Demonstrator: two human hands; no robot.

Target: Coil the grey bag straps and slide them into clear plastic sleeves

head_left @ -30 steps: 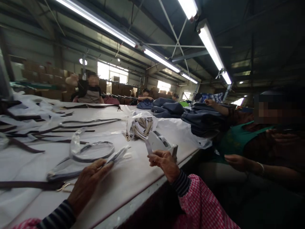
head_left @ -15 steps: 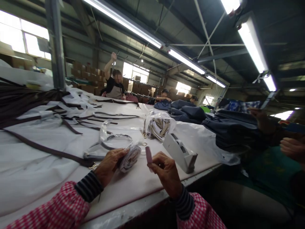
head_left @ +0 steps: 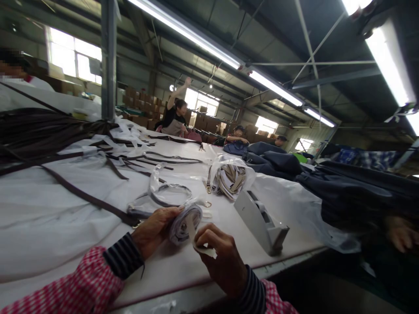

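Observation:
My left hand (head_left: 156, 230) is closed around a rolled-up bundle in clear plastic (head_left: 183, 222), held just above the white table (head_left: 49, 226). My right hand (head_left: 218, 257) pinches a short strip of pale tape (head_left: 199, 245) and presses it against the bundle. A grey tape dispenser (head_left: 260, 222) stands on the table just right of my hands. Behind the bundle lies a bagged dark strap coiled in a loop (head_left: 163, 196).
Several dark straps (head_left: 81, 192) lie across the table, with a bag of light straps (head_left: 231, 176) behind the dispenser. Folded dark garments (head_left: 353, 192) pile at the right. People sit at the far end, and another person's hand (head_left: 401, 233) shows at the right.
My left hand rolled the flat bagged strap into a bundle and lifted it. My right hand brought the tape strip from the dispenser down onto the bundle. The view swung left.

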